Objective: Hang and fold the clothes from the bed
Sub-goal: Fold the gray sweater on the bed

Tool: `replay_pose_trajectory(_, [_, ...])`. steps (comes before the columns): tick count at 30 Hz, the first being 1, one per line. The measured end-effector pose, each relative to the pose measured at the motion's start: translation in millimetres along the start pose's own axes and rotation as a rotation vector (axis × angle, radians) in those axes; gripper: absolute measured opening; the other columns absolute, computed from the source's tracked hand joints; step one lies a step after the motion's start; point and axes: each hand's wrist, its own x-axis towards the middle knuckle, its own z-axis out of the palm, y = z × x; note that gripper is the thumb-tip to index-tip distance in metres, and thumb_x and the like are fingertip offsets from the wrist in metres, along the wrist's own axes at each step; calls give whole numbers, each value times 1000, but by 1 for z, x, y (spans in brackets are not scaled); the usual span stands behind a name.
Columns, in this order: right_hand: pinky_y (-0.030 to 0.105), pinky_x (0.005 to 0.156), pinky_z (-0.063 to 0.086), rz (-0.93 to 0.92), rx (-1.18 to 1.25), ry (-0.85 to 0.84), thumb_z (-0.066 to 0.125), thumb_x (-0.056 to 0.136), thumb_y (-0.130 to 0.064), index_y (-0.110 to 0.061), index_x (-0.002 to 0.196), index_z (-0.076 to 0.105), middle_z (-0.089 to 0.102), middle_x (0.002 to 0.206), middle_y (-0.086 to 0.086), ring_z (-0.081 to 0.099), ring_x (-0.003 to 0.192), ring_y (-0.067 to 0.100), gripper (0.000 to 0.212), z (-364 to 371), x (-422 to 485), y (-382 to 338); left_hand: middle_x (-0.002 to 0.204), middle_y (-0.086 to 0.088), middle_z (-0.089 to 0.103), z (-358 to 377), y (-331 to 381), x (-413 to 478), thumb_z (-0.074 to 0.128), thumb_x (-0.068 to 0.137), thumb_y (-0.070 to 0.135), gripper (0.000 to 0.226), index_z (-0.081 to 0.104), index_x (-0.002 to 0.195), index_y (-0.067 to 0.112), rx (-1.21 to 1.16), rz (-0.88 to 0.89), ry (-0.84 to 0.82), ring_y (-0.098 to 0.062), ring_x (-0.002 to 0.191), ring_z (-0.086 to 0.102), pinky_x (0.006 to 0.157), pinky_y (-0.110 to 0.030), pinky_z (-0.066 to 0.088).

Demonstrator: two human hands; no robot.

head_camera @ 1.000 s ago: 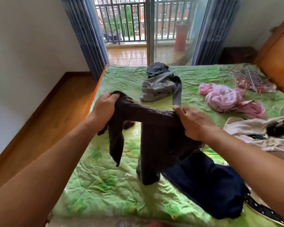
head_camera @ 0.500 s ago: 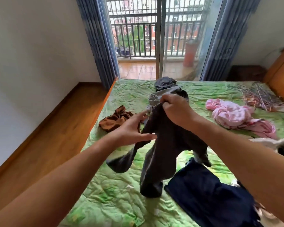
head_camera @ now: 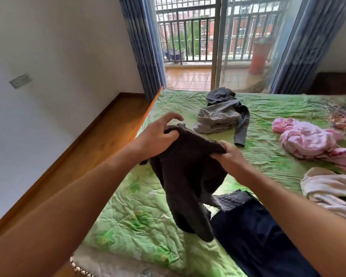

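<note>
A dark brown knitted garment (head_camera: 186, 176) hangs above the green bed cover (head_camera: 132, 212), its lower end trailing on the bed. My left hand (head_camera: 158, 134) holds its upper left edge between thumb and fingers, with the index finger lifted. My right hand (head_camera: 228, 156) grips the upper right edge in a fist. A navy garment (head_camera: 254, 236) lies flat on the bed below my right forearm.
A grey garment pile (head_camera: 220, 114) lies at the far middle of the bed. A pink bundle (head_camera: 308, 138) and a cream garment (head_camera: 332, 188) lie to the right. The wooden floor (head_camera: 84, 148) runs along the bed's left side. A glass balcony door (head_camera: 214, 43) stands behind.
My left hand has gone from open under the garment to holding its upper left edge. My right hand dropped lower and to the right, spreading the top edge. A brown cloth is out of sight now.
</note>
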Motion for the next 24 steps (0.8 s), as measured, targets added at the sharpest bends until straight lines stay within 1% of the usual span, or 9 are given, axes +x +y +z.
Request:
replay_pose_trajectory(3, [31, 63, 40, -149, 17, 24, 72, 78, -9, -14, 85, 62, 62, 75, 0, 53, 70, 14, 12, 0, 7, -38, 117, 6, 63, -8, -15, -22, 72, 80, 42, 65, 43, 137, 50, 373, -91, -144, -14, 102, 61, 89, -31, 51])
replay_pose_trajectory(5, [29, 63, 42, -254, 49, -18, 68, 69, -16, -18, 84, 65, 63, 73, -2, 55, 70, 13, 15, 5, 6, -72, 122, 4, 64, 4, -18, -31, 73, 83, 48, 55, 51, 133, 43, 436, -111, -76, -18, 109, 61, 93, -33, 50])
replay_pose_trajectory(8, [32, 68, 48, -345, 12, -102, 68, 64, -26, -31, 89, 59, 63, 73, -5, 58, 72, 17, 27, 13, 8, -103, 101, 3, 68, 16, -15, -36, 60, 93, 40, 9, 65, 101, 38, 302, -108, 134, -22, 101, 65, 86, -37, 51])
replay_pose_trajectory(10, [36, 70, 48, -397, -93, -125, 80, 68, -29, -37, 98, 50, 63, 79, -2, 58, 75, 21, 43, 11, 9, -102, 89, 8, 68, 6, -10, -39, 55, 92, 31, 13, 65, 87, 37, 107, -145, 312, -17, 93, 66, 83, -35, 52])
replay_pose_trajectory(13, [36, 76, 48, -375, -332, -158, 87, 71, -31, -40, 117, 41, 63, 93, 0, 59, 86, 25, 65, 10, 8, -69, 86, 1, 70, -18, 1, -49, 52, 93, 10, 20, 69, 92, 20, -71, -190, 520, -12, 85, 65, 81, -32, 51])
replay_pose_trajectory(17, [34, 75, 46, -272, -365, -76, 83, 76, -23, -23, 113, 69, 67, 100, 9, 64, 96, 32, 41, 39, 7, -6, 80, 1, 68, -40, 13, -62, 49, 94, 3, 24, 69, 92, 16, -195, -152, 566, -10, 78, 64, 77, -30, 52])
replay_pose_trajectory(21, [29, 93, 42, -55, 12, -331, 91, 72, -23, -34, 126, 56, 63, 121, 0, 59, 112, 15, 65, 94, -9, 12, 87, -8, 71, -61, 13, -65, 49, 94, 5, 25, 71, 93, 16, -246, -107, 567, -16, 82, 66, 79, -34, 54])
replay_pose_trajectory(23, [33, 96, 48, -68, 93, -319, 90, 67, -37, -38, 128, 54, 65, 123, -2, 61, 113, 14, 71, 134, -7, 21, 88, -9, 72, -74, 7, -67, 49, 95, 4, 26, 71, 93, 17, -280, -81, 534, -17, 83, 67, 80, -34, 55])
replay_pose_trajectory(24, [36, 91, 52, -65, 146, -287, 86, 68, -40, -40, 122, 60, 69, 115, -5, 64, 107, 15, 60, 151, -8, 16, 87, -8, 72, -81, 2, -68, 49, 96, 4, 26, 71, 94, 17, -295, -72, 509, -16, 83, 67, 80, -33, 55])
